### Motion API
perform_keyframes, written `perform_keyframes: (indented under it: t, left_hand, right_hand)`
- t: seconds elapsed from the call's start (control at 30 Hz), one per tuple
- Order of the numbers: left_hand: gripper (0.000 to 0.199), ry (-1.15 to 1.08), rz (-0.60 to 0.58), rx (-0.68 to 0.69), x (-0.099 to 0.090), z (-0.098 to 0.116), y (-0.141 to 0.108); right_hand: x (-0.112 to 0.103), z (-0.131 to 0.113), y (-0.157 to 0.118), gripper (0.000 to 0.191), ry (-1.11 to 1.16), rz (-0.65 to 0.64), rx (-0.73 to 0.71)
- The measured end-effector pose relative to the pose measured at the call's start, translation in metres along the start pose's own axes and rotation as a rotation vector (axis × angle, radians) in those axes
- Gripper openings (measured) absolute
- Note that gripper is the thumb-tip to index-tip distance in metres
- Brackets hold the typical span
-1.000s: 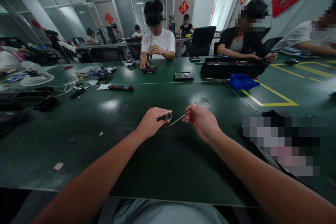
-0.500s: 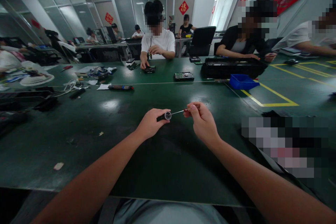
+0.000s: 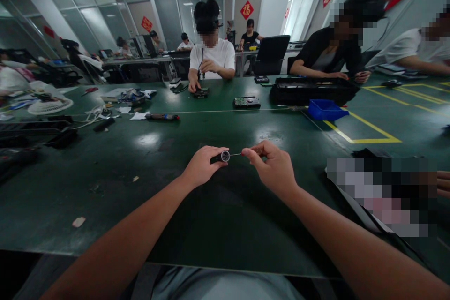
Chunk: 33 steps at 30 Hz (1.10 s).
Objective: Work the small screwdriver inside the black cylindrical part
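My left hand (image 3: pixel 199 166) is closed around a short black cylinder (image 3: pixel 225 155), whose silver-rimmed round end faces right and looks like a flashlight's. Thumb and fingers grip it from below and above. In my right hand (image 3: pixel 276 167) is a thin screwdriver (image 3: pixel 236 154), pinched at its reddish handle, which the fingers mostly hide. The bare metal shaft points left, and its tip is at the cylinder's round end; how deep it sits I cannot tell. Both hands are held over the green table (image 3: pixel 225 225).
Farther back lie a dark cylindrical tool (image 3: pixel 163 116), a hard drive (image 3: pixel 247 101), a blue bin (image 3: pixel 326 110) and a long black casing (image 3: pixel 312 90). A white fan part (image 3: pixel 49 106) and cables are at left. Co-workers sit across the table; a blurred-out item (image 3: pixel 379 197) lies right.
My right hand has shifted slightly down and turned, with its fingers closer round the screwdriver; less shaft shows. My left hand has barely moved. Another person's fingers appear at the right edge.
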<state>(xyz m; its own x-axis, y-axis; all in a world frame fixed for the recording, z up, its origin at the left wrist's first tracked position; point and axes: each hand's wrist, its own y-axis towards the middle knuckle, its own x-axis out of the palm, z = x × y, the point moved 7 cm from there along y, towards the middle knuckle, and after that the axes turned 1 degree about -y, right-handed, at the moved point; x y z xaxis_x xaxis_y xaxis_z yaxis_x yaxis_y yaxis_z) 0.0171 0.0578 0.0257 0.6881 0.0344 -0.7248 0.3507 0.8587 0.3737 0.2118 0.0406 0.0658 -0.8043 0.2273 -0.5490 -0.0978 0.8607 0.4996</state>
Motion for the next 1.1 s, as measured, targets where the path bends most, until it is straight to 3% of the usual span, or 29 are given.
perform_keyframes:
  t: [0.2,0.43,1.1]
  left_hand:
    - [0.038,-0.004,-0.013,0.006,0.0005,0.0008,0.0002]
    - [0.038,-0.005,-0.014,0.027,0.002,-0.0002,0.0006]
    - [0.039,-0.006,-0.014,0.002,0.0022,0.0011,0.0005]
  right_hand:
    - [0.0037,-0.0069,-0.0034,0.016,0.092,-0.043,-0.063]
    - [0.0041,-0.0065,-0.0024,0.031,0.031,-0.057,-0.059]
    - [0.0078,-0.0011,-0.0032,0.022,0.103,-0.084,-0.005]
